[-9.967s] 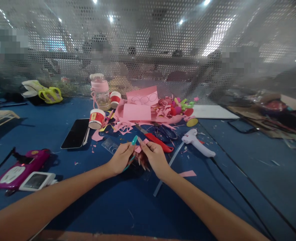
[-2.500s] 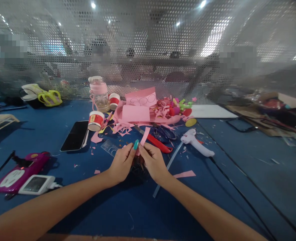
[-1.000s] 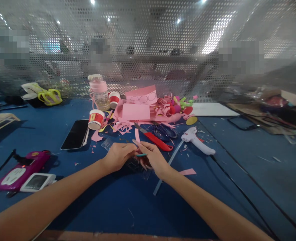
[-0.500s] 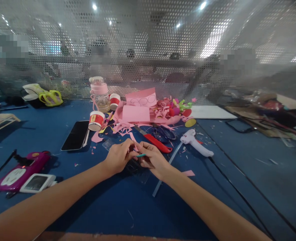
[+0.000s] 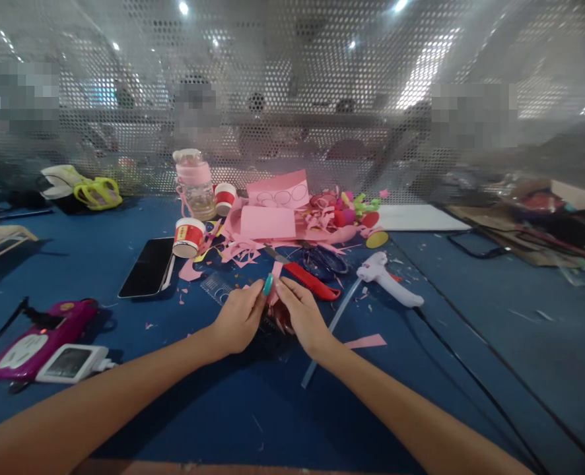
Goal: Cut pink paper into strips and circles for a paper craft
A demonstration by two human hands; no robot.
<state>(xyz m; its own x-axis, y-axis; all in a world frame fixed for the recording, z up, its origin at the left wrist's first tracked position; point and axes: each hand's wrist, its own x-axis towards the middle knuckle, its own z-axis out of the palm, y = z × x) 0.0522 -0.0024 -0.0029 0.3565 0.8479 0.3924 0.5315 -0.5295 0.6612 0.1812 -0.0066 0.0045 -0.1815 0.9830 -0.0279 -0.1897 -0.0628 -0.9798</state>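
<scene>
Pink paper strip (image 5: 275, 272), pinched between the two hands at the middle of the blue table (image 5: 223, 409). The left hand (image 5: 238, 318) and right hand (image 5: 302, 315) meet fingertip to fingertip, both closed narrowly on the strip's lower end; its free end stands up and away from the person, so the long axis runs roughly upright, leaning slightly right. Both hands are equally near, one on each side; the left thumb, with a teal nail, presses from the left. Something dark lies under the hands; what it is cannot be told.

Just beyond the fingertips lies a red cutter (image 5: 308, 280), with scissors (image 5: 325, 260) behind it and a white glue gun (image 5: 389, 280) to the right. A clear ruler (image 5: 216, 287) lies just left of the hands. A loose pink strip (image 5: 366, 342) rests on the table near the right wrist.

Farther back: a heap of pink scraps (image 5: 273, 224), a paper cup (image 5: 187, 237), a pink bottle (image 5: 193, 185), and a phone (image 5: 146, 267) lying flat. At far left sit a magenta device (image 5: 32, 340) and a small white unit (image 5: 69, 363).

The table is covered in blue cloth strewn with paper bits. A perforated metal screen (image 5: 292, 99) closes the far edge; other people beyond it are blurred.
</scene>
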